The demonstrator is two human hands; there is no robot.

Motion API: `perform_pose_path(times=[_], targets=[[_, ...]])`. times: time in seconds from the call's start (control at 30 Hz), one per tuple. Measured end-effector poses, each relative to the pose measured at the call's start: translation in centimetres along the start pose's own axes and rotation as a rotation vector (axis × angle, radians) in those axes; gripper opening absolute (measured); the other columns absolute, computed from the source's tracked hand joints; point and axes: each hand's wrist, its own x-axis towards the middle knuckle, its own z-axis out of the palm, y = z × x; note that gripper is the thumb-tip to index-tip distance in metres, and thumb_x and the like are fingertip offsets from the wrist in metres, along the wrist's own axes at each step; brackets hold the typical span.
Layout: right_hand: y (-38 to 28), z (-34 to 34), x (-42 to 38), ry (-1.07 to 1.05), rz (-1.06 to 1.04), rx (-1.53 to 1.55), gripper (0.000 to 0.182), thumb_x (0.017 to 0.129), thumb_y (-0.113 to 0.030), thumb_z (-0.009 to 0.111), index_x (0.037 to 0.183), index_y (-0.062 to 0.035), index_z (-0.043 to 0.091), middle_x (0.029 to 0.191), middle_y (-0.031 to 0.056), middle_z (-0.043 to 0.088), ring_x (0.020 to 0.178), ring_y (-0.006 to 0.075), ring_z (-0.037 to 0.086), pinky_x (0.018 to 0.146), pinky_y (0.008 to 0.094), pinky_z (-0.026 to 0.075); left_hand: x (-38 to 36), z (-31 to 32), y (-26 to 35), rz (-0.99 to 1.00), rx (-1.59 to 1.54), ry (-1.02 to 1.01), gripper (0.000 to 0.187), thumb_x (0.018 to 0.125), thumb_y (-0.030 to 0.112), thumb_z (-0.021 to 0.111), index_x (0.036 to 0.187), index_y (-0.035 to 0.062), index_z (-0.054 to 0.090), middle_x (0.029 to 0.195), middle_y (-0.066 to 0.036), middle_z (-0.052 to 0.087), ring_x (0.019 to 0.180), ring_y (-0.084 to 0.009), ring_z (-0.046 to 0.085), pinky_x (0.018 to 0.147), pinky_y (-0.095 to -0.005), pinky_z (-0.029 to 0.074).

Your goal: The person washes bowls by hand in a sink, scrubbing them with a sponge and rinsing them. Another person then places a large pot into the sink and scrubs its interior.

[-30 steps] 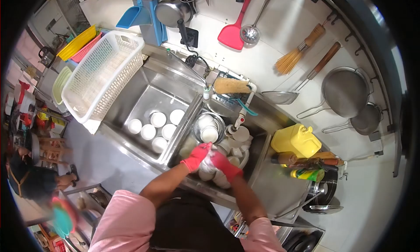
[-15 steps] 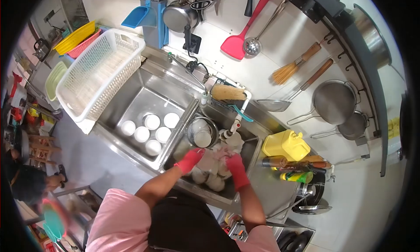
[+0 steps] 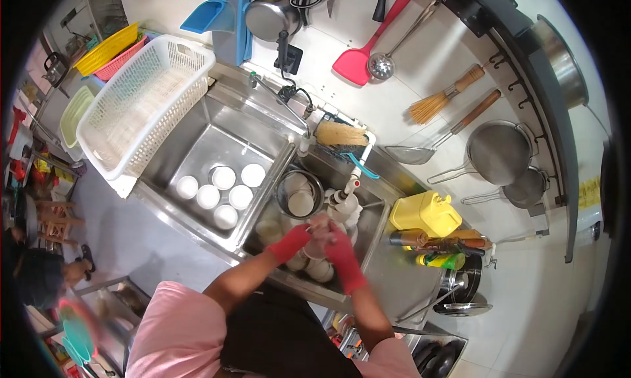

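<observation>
Both gloved hands meet over the right-hand basin of the steel sink (image 3: 388, 210), near its front edge. The left hand (image 3: 292, 242) and the right hand (image 3: 338, 246) are closed together around a small white bowl (image 3: 317, 245), the left wrapping it from the left side, the right pressed against it from the right, fingertips touching above it. So the bowl sits squarely between the two palms, neither hand nearer than the other; which way its mouth faces I cannot tell, the gloves cover most of it.

Directly beneath the hands, toward the front edge of that basin, lies a heap of more bowls (image 3: 319, 267). Behind the hands, toward the back edge, stands a metal pot (image 3: 299, 194) with cups inside and a white tap (image 3: 347, 193) just to its right. Across the divider, in the left basin, six white bowls (image 3: 220, 187) sit upside down on the bottom, well apart from the hands. A white basket (image 3: 141, 102) rests along that basin's left edge
</observation>
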Motion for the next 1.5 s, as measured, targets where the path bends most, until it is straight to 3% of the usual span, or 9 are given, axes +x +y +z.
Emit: perform_pose_path(times=[0.2, 0.5, 0.6, 0.83, 0.93, 1.07, 1.3, 1.4, 1.5], targets=[[2.4, 0.2, -0.3, -0.24, 0.316, 0.488, 0.067, 0.08, -0.012, 0.073, 0.139, 0.0035, 0.047, 0.105, 0.0097, 0.065, 0.095, 0.0171, 0.066, 0.079, 0.0259, 0.051, 1.0, 0.7, 0.9, 0.077, 0.001, 0.09, 0.033, 0.088, 0.006, 0.058, 0.121, 0.0014, 0.063, 0.108, -0.01, 0.069, 0.104, -0.0171, 0.062, 0.091, -0.0318, 0.048], [-2.0, 1.2, 3.6, -0.267, -0.167, -0.008, 0.042, 0.093, -0.006, 0.053, 0.135, -0.0045, 0.047, 0.107, 0.0087, 0.063, 0.09, 0.0146, 0.06, 0.078, 0.027, 0.051, 0.0, 2.9, 8.4, 0.242, 0.484, 0.087, 0.023, 0.077, -0.002, 0.056, 0.1, 0.0008, 0.062, 0.096, -0.013, 0.067, 0.087, -0.0219, 0.064, 0.079, -0.0337, 0.051], [3.4, 3.9, 2.8, -0.367, 0.353, 0.906, 0.03, 0.096, -0.015, 0.054, 0.124, -0.004, 0.054, 0.103, 0.0123, 0.064, 0.093, 0.02, 0.065, 0.08, 0.0291, 0.053, 0.0, 1.7, 8.6, 0.2, 0.359, 0.178, 0.017, 0.071, -0.002, 0.058, 0.087, 0.0018, 0.062, 0.085, -0.009, 0.065, 0.081, -0.0196, 0.063, 0.072, -0.0342, 0.052], [7.5, 10.4, 0.3, -0.341, 0.151, 1.509, 0.03, 0.1, -0.026, 0.047, 0.12, -0.005, 0.054, 0.101, 0.0089, 0.063, 0.079, 0.0149, 0.06, 0.065, 0.0263, 0.051, 2.7, 0.5, -0.8, 0.116, -0.2, 0.541, 0.036, 0.072, 0.0, 0.05, 0.106, 0.0012, 0.061, 0.097, -0.01, 0.066, 0.088, -0.0205, 0.063, 0.078, -0.0343, 0.053], [3.3, 4.7, 1.5, -0.209, 0.353, 1.112, 0.029, 0.098, -0.021, 0.046, 0.123, -0.0083, 0.052, 0.104, 0.0078, 0.062, 0.085, 0.0157, 0.06, 0.072, 0.0277, 0.051, 0.8, 0.2, 9.3, -0.137, 0.198, -0.039, 0.043, 0.076, 0.004, 0.051, 0.117, 0.0005, 0.064, 0.105, -0.014, 0.069, 0.096, -0.0239, 0.066, 0.082, -0.0369, 0.054], [-3.3, 5.2, 2.8, 0.293, 0.402, 0.866, 0.033, 0.096, -0.014, 0.045, 0.128, -0.0126, 0.049, 0.108, 0.0063, 0.059, 0.093, 0.0168, 0.06, 0.08, 0.0295, 0.052, 2.7, 2.1, -0.2, 0.499, -0.226, 0.546, 0.04, 0.082, 0.017, 0.056, 0.118, 0.0032, 0.064, 0.1, -0.011, 0.069, 0.084, -0.0211, 0.066, 0.071, -0.0335, 0.054], [-1.1, 1.9, 1.8, -0.104, 0.112, 1.136, 0.056, 0.086, 0.004, 0.045, 0.14, -0.0089, 0.039, 0.124, 0.0087, 0.053, 0.108, 0.02, 0.056, 0.094, 0.0316, 0.048, 2.1, 1.4, 9.3, -0.041, 0.084, 0.102, 0.036, 0.078, 0.007, 0.054, 0.11, 0.0005, 0.068, 0.096, -0.011, 0.071, 0.087, -0.0226, 0.067, 0.075, -0.0347, 0.056], [-3.8, 6.0, 2.9, 0.389, 0.257, 0.664, 0.061, 0.084, 0.004, 0.048, 0.143, -0.0077, 0.037, 0.122, 0.0078, 0.055, 0.102, 0.0169, 0.058, 0.089, 0.0291, 0.049, 3.7, 3.4, -2.9, 0.413, -0.203, 0.715, 0.042, 0.077, -0.001, 0.051, 0.117, -0.0006, 0.064, 0.104, -0.011, 0.07, 0.094, -0.0225, 0.067, 0.083, -0.0344, 0.054], [2.7, 4.1, 1.2, -0.065, 0.196, 0.794, 0.065, 0.084, 0.001, 0.052, 0.146, -0.0081, 0.035, 0.122, 0.0071, 0.057, 0.098, 0.0137, 0.059, 0.085, 0.0282, 0.05, 3.2, 0.9, 2.9, 0.037, -0.028, 0.129, 0.041, 0.079, -0.004, 0.048, 0.117, -0.0008, 0.064, 0.106, -0.009, 0.07, 0.098, -0.0195, 0.066, 0.086, -0.0323, 0.053]])
